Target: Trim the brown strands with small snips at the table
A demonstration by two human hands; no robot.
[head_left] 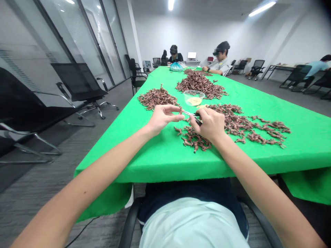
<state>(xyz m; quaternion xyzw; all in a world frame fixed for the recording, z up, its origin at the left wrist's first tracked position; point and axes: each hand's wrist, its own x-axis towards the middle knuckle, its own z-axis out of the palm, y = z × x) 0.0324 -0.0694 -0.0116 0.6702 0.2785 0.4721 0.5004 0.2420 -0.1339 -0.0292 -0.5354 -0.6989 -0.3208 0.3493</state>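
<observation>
Between the fingertips of my left hand is a small brown knobbly piece. My right hand is closed around black-handled pliers, whose metal tips point left and meet the piece or lie right beside it. Beneath and to the right of my right hand, similar brown pieces are spread in a loose heap. Behind my left hand is a smaller pile. A clear round tub with pale yellowish bits inside stands just beyond the pliers.
A large brown pile lies farther along the green-covered table. Two people sit at its far end, near a blue plastic bag. Black chairs stand on the left; another person sits far right.
</observation>
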